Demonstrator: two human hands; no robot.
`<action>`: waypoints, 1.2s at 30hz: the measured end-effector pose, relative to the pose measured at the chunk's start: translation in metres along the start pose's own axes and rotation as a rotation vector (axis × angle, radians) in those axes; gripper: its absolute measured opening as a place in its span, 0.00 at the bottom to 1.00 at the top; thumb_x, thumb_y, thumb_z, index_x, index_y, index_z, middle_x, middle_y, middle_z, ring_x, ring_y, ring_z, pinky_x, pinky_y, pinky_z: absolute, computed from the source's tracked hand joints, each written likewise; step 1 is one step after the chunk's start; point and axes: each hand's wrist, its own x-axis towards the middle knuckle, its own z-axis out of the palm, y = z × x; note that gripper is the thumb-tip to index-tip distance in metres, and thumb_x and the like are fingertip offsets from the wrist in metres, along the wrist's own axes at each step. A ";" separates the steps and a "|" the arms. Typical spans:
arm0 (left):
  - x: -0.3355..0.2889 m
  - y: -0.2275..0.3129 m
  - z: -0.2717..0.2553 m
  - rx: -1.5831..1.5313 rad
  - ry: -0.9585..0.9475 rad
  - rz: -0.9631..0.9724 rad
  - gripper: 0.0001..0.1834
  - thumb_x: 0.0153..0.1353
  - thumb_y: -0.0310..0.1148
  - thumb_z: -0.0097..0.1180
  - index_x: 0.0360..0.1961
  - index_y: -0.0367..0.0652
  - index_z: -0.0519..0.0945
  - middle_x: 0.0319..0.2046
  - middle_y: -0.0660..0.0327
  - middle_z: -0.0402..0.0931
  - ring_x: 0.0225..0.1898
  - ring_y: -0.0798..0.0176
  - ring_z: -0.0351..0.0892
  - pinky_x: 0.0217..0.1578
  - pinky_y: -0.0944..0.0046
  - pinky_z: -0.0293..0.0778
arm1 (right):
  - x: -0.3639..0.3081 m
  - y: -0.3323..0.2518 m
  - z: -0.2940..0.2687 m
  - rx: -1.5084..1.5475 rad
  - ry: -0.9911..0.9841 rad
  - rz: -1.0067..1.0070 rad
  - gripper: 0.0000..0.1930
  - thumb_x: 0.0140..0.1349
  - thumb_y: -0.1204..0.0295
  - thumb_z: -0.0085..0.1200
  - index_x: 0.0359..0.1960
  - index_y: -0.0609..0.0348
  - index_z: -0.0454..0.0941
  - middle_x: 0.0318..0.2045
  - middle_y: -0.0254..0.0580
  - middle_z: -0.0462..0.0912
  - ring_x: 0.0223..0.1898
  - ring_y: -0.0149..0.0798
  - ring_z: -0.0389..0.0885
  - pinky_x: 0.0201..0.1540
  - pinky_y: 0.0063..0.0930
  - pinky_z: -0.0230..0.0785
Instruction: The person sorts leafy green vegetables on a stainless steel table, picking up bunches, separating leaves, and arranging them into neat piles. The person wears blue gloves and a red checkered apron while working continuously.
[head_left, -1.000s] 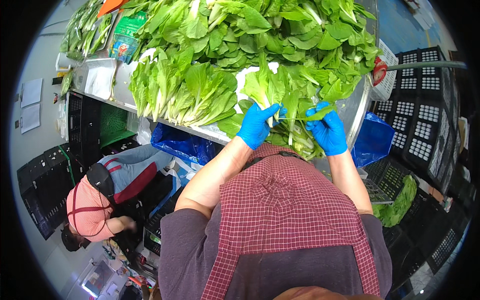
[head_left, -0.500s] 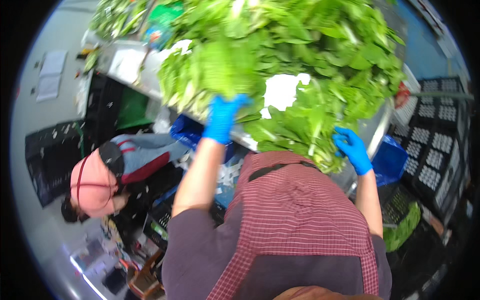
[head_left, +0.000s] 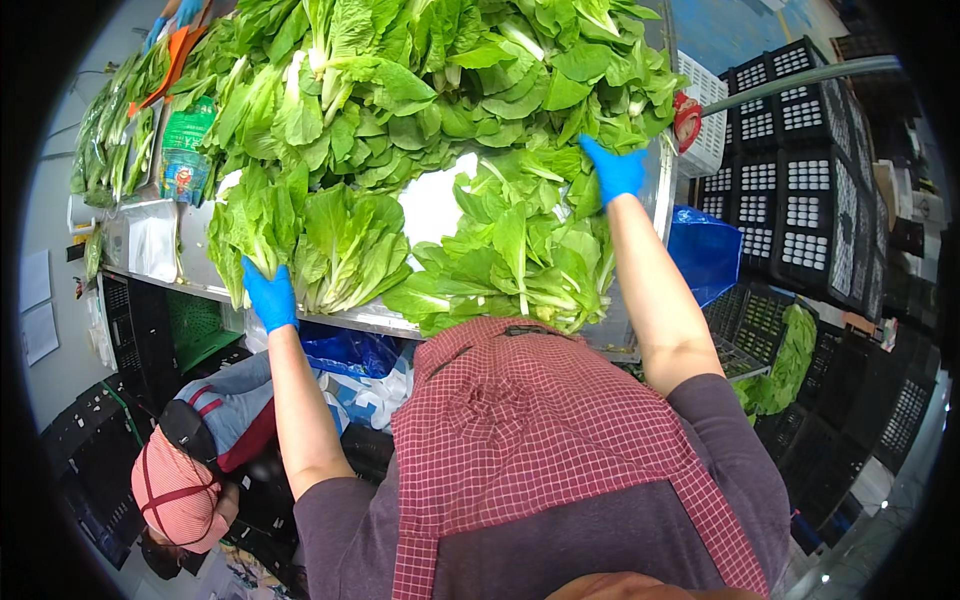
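Both my hands wear blue gloves. My left hand (head_left: 268,297) is at the table's near edge, closed round the stem end of a bunch of leafy greens (head_left: 258,215). Beside it lies another bunch with pale stems (head_left: 350,245). My right hand (head_left: 617,175) reaches to the right side of the table, thumb and fingers apart, against the edge of the loose greens; some fingertips are hidden. A spread pile of greens (head_left: 520,240) lies in front of me, next to a white patch (head_left: 432,205). A larger heap (head_left: 430,90) covers the far side.
A metal table edge (head_left: 380,318) runs before me. A green printed bag (head_left: 188,140) and white paper (head_left: 152,245) lie left. Black crates (head_left: 790,180) and a blue bag (head_left: 703,250) are right. Another person (head_left: 185,480) bends at lower left; a gloved hand (head_left: 188,12) shows far left.
My left hand has moved left with a bunch to the row's left end. My right hand has gone farther out over the table, beside the heap. The view has shifted.
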 end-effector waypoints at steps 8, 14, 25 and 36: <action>-0.033 0.018 -0.001 -0.009 0.295 0.106 0.38 0.49 0.31 0.60 0.60 0.32 0.58 0.56 0.40 0.60 0.56 0.42 0.61 0.57 0.51 0.57 | -0.025 -0.022 -0.016 -0.031 -0.019 -0.152 0.49 0.33 0.69 0.67 0.61 0.58 0.54 0.48 0.57 0.72 0.48 0.54 0.73 0.47 0.41 0.70; -0.071 0.055 0.003 -0.129 0.358 0.216 0.34 0.49 0.27 0.59 0.59 0.34 0.62 0.55 0.46 0.63 0.56 0.47 0.61 0.57 0.52 0.55 | -0.020 0.020 -0.053 0.697 -0.471 0.052 0.33 0.40 0.88 0.58 0.53 0.61 0.66 0.41 0.46 0.77 0.39 0.44 0.78 0.41 0.35 0.73; -0.120 0.142 0.025 -0.439 0.034 0.372 0.31 0.48 0.25 0.58 0.56 0.39 0.66 0.53 0.51 0.64 0.55 0.50 0.62 0.57 0.55 0.56 | -0.055 -0.046 -0.168 -0.042 -1.100 -0.550 0.44 0.40 0.80 0.61 0.64 0.59 0.54 0.57 0.47 0.66 0.59 0.40 0.64 0.61 0.33 0.55; -0.127 0.153 0.057 -0.500 -0.174 0.378 0.21 0.51 0.27 0.56 0.49 0.43 0.73 0.43 0.52 0.72 0.45 0.52 0.72 0.47 0.59 0.68 | -0.084 -0.075 -0.097 0.330 -0.656 -0.563 0.19 0.51 0.75 0.58 0.48 0.54 0.76 0.32 0.33 0.78 0.30 0.25 0.72 0.35 0.18 0.68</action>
